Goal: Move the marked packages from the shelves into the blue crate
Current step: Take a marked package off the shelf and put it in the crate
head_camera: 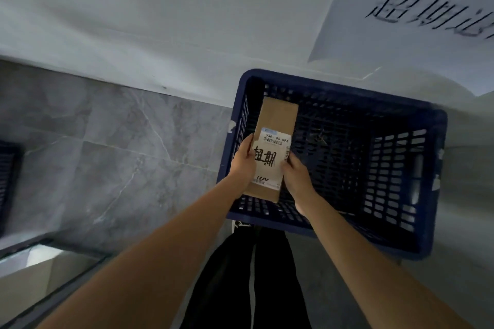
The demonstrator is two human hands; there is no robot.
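A long brown cardboard package [278, 117] with a white shipping label and black handwritten marks is held over the left part of the blue crate [401, 115]. My left hand [242, 163] grips its left edge and my right hand [295, 173] grips its right edge near the label. The package's far end points into the crate, close to the left wall. The crate is a dark blue perforated plastic bin standing on the floor against the white wall, and its visible bottom holds no other package.
Grey marble-pattern floor tiles [120, 155] spread to the left. A white paper sign [427, 13] with black characters hangs on the wall above the crate. Another dark crate edge [8, 176] shows at far left, a shelf corner [53, 270] at lower left. My dark trousers [254, 275] are below.
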